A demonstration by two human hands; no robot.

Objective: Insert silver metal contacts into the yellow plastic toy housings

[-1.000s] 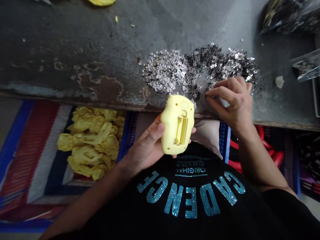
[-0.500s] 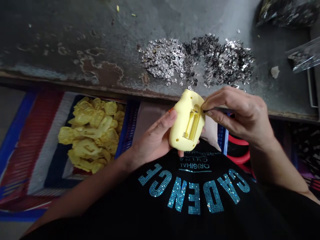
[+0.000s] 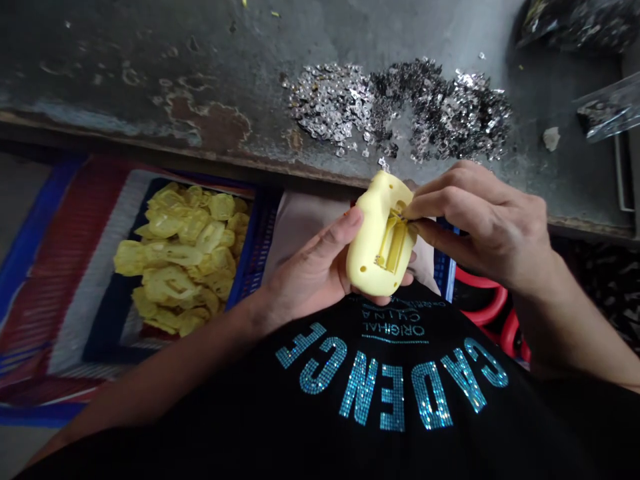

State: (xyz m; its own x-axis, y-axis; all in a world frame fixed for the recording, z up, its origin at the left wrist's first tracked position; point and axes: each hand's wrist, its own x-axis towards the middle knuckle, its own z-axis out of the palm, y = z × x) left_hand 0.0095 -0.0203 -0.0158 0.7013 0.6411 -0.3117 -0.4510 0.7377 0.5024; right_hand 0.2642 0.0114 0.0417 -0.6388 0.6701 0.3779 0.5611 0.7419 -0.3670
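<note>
My left hand (image 3: 310,267) grips a pale yellow moulded plastic toy housing (image 3: 367,257) from below, with the thumb along its side. The housing's rectangular battery compartment (image 3: 393,243) faces up. My right hand (image 3: 480,220) is directly over that compartment, its thumb and fingertips pinched on a small metal piece (image 3: 400,214) at the compartment's upper end. The fingers partly hide that end. Just beyond the housing lies a wide heap of small shiny metal pieces (image 3: 400,110) on the table.
The worn grey work table (image 3: 200,67) ends in a rusty edge (image 3: 200,157) just beyond my hands. Below it, a blue-rimmed crate (image 3: 255,247) holds several yellow plastic shells (image 3: 175,257). A clear plastic bag (image 3: 607,107) lies at right, and red plastic loops (image 3: 487,310) sit below.
My right hand has moved from the edge of the metal heap to the housing, bringing its pinched fingertips into the compartment's upper end. The housing has turned slightly in my left hand.
</note>
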